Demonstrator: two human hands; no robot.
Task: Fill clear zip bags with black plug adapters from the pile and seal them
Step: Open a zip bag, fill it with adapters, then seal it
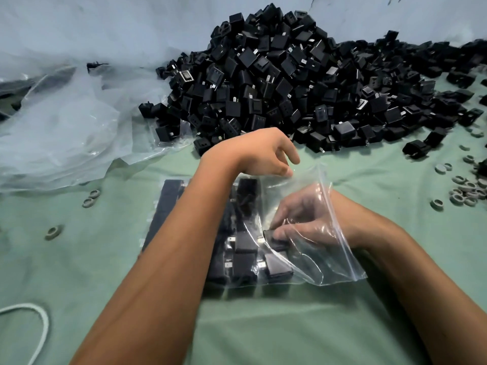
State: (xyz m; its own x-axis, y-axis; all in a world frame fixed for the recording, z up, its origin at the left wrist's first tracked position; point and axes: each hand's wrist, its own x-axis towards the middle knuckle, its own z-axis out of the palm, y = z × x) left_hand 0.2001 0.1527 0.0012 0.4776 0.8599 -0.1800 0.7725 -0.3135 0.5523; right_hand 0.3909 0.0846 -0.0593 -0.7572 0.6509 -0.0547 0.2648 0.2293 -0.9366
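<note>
Right hand, inserted through the mouth of the clear zip bag, pinches a black plug adapter between thumb and fingertips; the hand is seen through the film. Left hand, at 12 o'clock from the bag, holds the upper lip of the bag's mouth between thumb and fingers, keeping it raised; the left forearm crosses over the bag's left half.

Bag: lies flat on the green worktop at frame centre, mouth toward 3 o'clock, unsealed. Adapters already inside it lie side by side at its closed end, several with metal prongs showing.

Pile of black plug adapters: heaped at 12 o'clock from the bag, spreading toward 2 o'clock, with a few strays at its edge.

Crumpled clear plastic sheeting: at 10 o'clock, with a few adapters lying on its edge nearest the pile.

Small grey rings: clustered at 3 o'clock; a few single rings lie at 9 o'clock.

White cord loop: at 8 o'clock, near the frame edge.
</note>
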